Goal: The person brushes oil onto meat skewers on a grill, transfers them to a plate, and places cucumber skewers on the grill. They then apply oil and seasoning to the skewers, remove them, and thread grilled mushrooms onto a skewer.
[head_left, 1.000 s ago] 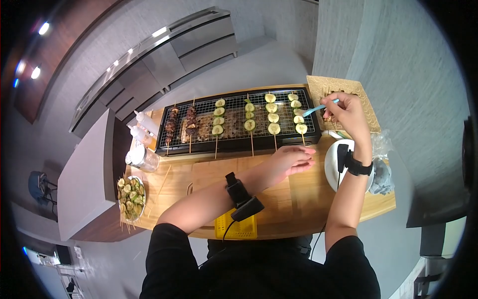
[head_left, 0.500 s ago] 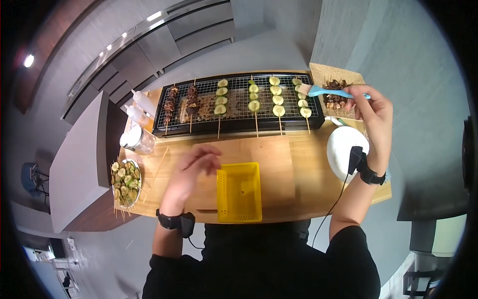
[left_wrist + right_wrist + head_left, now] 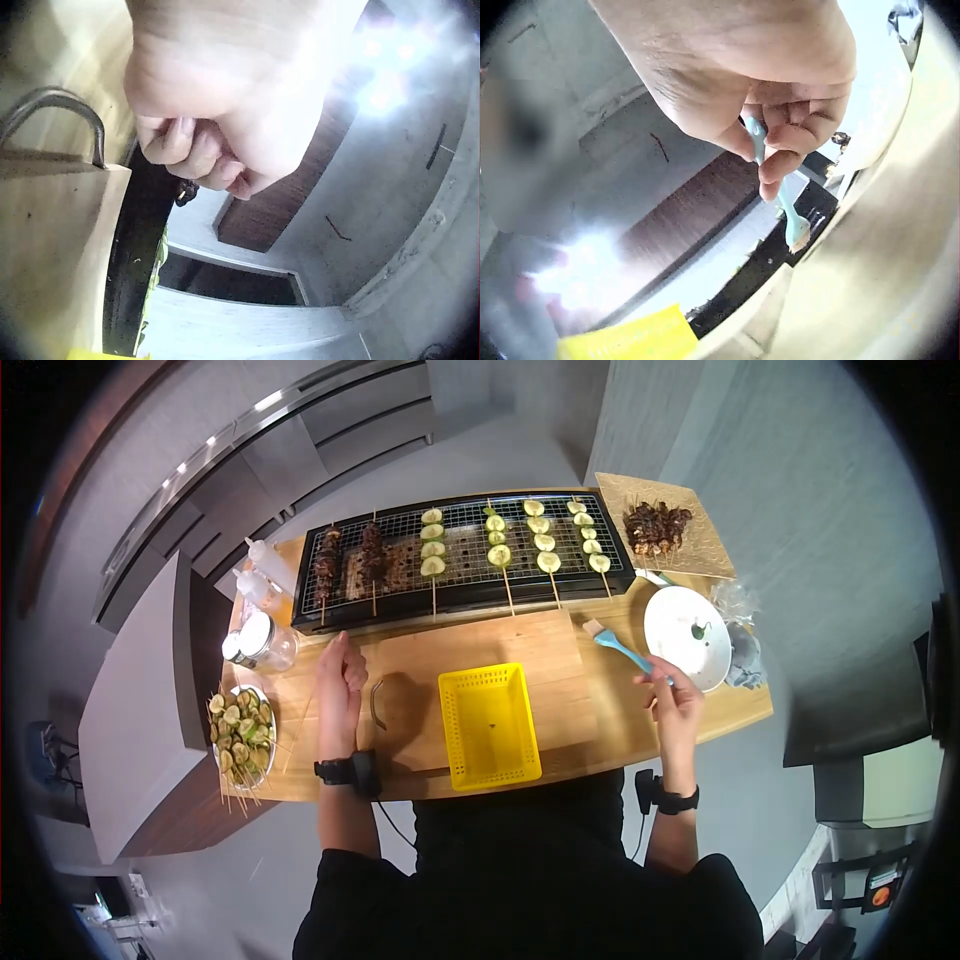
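Head view, left hand [image 3: 343, 664] curled, right hand [image 3: 677, 700] pinching blue brush [image 3: 622, 647]

A yellow basket [image 3: 488, 752] sits on the wooden board [image 3: 556, 685], whose curved metal handle [image 3: 378, 706] shows at its left. Two squeeze bottles [image 3: 262, 592] stand near lidded jars [image 3: 268, 642] — white caps on top. At right, crumpled clear plastic [image 3: 735, 601] lies beside a round white plate [image 3: 678, 660]; grey drawers [image 3: 368, 430] stand well apart, in the background.

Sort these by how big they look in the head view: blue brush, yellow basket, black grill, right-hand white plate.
Largest to smallest:
1. Black grill
2. Yellow basket
3. Right-hand white plate
4. Blue brush
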Action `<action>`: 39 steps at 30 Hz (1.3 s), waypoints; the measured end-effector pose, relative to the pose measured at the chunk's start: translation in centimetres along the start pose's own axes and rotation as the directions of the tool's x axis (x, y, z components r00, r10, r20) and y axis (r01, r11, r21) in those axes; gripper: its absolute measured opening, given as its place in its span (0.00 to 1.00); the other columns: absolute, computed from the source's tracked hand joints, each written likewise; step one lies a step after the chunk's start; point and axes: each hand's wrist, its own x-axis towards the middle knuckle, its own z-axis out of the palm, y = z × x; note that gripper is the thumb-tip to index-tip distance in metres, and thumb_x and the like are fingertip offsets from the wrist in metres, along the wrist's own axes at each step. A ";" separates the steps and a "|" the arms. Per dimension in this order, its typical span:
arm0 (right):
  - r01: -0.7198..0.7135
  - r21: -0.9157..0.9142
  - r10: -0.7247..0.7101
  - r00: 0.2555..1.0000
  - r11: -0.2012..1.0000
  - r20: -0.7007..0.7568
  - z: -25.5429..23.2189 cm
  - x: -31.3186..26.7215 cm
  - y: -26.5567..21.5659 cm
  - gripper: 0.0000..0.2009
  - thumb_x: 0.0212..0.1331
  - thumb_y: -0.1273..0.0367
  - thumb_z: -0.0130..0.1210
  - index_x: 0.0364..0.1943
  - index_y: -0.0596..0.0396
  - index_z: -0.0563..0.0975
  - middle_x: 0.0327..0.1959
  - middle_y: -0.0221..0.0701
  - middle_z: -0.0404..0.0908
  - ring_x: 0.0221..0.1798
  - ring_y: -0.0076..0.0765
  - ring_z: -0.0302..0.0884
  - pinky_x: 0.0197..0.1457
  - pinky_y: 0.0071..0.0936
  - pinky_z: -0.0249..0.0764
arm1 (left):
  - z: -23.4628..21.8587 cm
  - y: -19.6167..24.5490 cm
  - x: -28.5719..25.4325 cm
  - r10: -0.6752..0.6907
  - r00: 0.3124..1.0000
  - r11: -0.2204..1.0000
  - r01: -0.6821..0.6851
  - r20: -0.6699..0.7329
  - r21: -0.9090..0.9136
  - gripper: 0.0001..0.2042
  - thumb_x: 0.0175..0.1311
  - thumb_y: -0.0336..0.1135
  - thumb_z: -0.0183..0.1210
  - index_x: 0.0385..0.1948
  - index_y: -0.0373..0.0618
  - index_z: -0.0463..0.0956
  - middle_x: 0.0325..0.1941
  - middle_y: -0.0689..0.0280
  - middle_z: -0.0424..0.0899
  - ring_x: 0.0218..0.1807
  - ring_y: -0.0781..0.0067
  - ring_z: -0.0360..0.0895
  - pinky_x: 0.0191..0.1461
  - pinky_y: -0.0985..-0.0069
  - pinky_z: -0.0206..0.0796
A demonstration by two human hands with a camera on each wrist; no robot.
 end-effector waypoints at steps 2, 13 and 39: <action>0.042 -0.059 -0.043 0.999 0.997 -0.021 0.2 -0.1 2.3 0.14 0.77 0.69 0.56 0.59 0.61 0.83 0.37 0.33 0.90 0.27 0.14 0.72 0.30 0.16 0.69 | 0.0 -0.3 0.0 0.005 0.998 1.000 -0.003 0.063 -0.024 0.14 0.82 0.36 0.55 0.28 0.53 0.69 0.21 0.79 0.62 0.18 0.90 0.54 0.19 0.83 0.42; 0.088 -0.465 -0.089 0.996 0.881 0.021 0.8 1.0 4.0 0.18 0.71 0.72 0.61 0.62 0.63 0.80 0.28 0.26 0.82 0.25 0.15 0.69 0.29 0.20 0.66 | -0.6 -2.2 -0.3 0.156 0.986 0.872 -0.167 0.061 0.459 0.17 0.81 0.39 0.56 0.24 0.56 0.65 0.19 0.81 0.56 0.20 0.89 0.51 0.23 0.80 0.42; 0.020 -0.532 0.020 0.997 0.847 0.070 -0.2 -3.2 -0.3 0.18 0.65 0.68 0.66 0.58 0.59 0.81 0.31 0.36 0.87 0.28 0.31 0.81 0.35 0.30 0.76 | 1.3 -1.9 -0.8 -0.027 0.999 0.980 0.020 0.029 0.196 0.14 0.79 0.38 0.59 0.26 0.56 0.70 0.20 0.81 0.60 0.20 0.90 0.51 0.25 0.81 0.41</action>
